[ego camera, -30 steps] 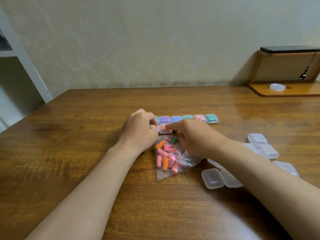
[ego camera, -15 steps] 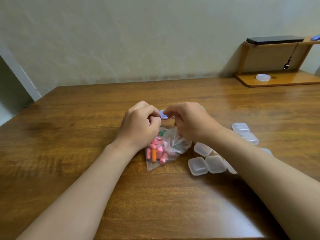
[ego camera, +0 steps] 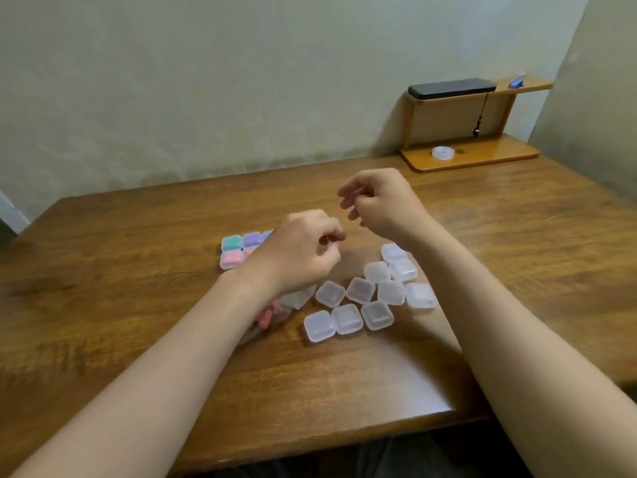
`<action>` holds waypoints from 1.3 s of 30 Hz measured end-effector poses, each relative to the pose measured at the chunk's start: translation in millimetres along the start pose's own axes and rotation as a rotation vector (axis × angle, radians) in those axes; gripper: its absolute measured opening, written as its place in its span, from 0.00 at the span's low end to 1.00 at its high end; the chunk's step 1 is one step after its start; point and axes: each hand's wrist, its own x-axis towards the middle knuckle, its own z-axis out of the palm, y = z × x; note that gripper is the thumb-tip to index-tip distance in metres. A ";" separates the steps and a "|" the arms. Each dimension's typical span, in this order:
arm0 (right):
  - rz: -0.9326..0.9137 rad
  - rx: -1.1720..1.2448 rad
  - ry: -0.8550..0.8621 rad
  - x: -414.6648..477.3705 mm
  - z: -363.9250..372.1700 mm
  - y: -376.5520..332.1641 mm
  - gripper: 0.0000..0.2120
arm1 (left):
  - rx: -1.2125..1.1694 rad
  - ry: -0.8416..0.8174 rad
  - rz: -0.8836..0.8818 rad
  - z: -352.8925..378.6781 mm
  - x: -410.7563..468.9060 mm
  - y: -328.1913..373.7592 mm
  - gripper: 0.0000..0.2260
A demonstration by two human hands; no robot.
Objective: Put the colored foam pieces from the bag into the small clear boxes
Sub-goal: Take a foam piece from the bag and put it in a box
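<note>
Hands: left hand [ego camera: 303, 251] sits low near the bag's mouth, fingers curled, thumb against forefinger; through the blur I cannot tell whether it pinches anything. Right hand [ego camera: 381, 201] is raised and apart from it, fingers loosely curled, and I see nothing in them.
Change: half a second ago both hands were drawn together on one small box; now they have parted and lifted.
Table [ego camera: 138, 305]: wooden, carrying everything.
Empty clear boxes [ego camera: 368, 298]: a loose cluster just right of the bag, below my right wrist.
Filled boxes [ego camera: 238, 251]: two short rows left of the left hand and partly hidden by it; teal, purple and pink show.
Bag [ego camera: 298, 298]: lies flat, partly under my left forearm, with pink foam pieces [ego camera: 267, 314] inside.
Meaning: I judge that box finished. The next move calls for a fresh empty box, and many pieces remain.
</note>
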 end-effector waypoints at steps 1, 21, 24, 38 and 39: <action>0.027 0.035 0.036 -1.4 -8.4 3.9 0.16 | 0.021 -0.070 -0.007 3.7 7.0 5.3 0.09; 0.211 0.223 0.238 -29.7 -23.8 85.1 0.12 | -0.057 -0.412 -0.432 59.5 70.6 50.1 0.19; 0.207 0.217 0.232 -29.1 -22.5 85.6 0.12 | -0.058 -0.386 -0.431 60.4 69.1 46.7 0.18; 0.132 0.492 -0.075 -39.9 -17.6 57.6 0.14 | -0.308 0.059 -0.588 22.2 49.0 36.9 0.09; 0.112 0.504 -0.103 -40.3 -16.2 52.9 0.14 | -0.335 0.064 -0.587 16.6 46.6 35.6 0.08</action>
